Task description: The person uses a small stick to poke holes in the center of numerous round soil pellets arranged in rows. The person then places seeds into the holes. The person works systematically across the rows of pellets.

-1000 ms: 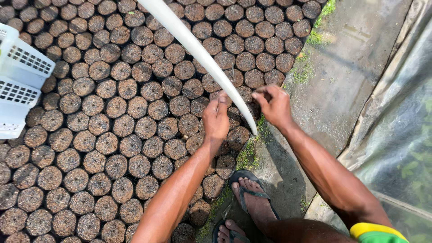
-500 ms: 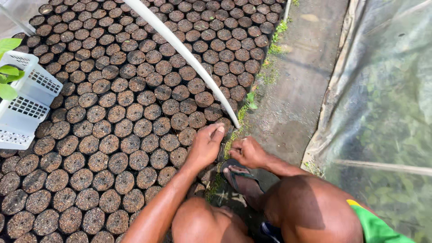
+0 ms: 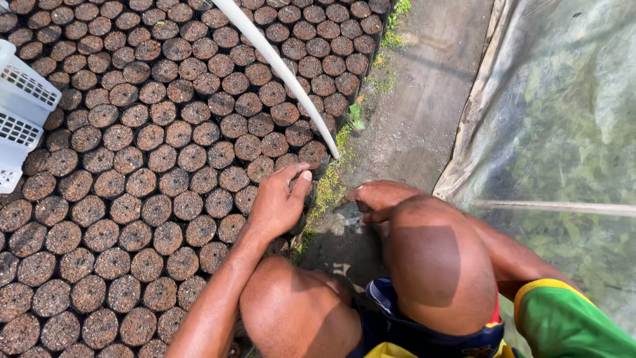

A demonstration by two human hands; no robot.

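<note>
Nearest to me: two bare knees at 6 o'clock, the right knee point(image 3: 440, 265) bigger in view and covering part of the right arm. Green and yellow sleeve point(image 3: 563, 318) at 4 o'clock.

Left hand point(image 3: 278, 202) just below centre, palm down on the edge row of soil-filled pots point(image 3: 165, 172). Fingers curled over the outermost pot at the bed's right edge, thumb up beside it. Grip is closed loosely around that pot's rim and side; I can't tell if the pot is lifted or just held in place.

Right hand point(image 3: 377, 197) at 4 o'clock from the left hand, low on the ground strip, partly hidden by the knee. Fingers bent inward; whether they pinch anything I cannot tell. It sits just beside the moss and grass line point(image 3: 328, 189) that runs along the bed edge.

Pots fill the left two thirds of view, packed touching, round, dark soil tops.

White pipe point(image 3: 278, 69) runs from 12 o'clock diagonally down over the pots, its end just above the left hand at the bed edge, not touching it.

White plastic basket point(image 3: 20, 113) at 9 o'clock, resting on the pots.

Bare concrete path point(image 3: 430, 99) at 1 o'clock; translucent plastic sheeting point(image 3: 570, 132) at 3 o'clock, well apart from both hands.
</note>
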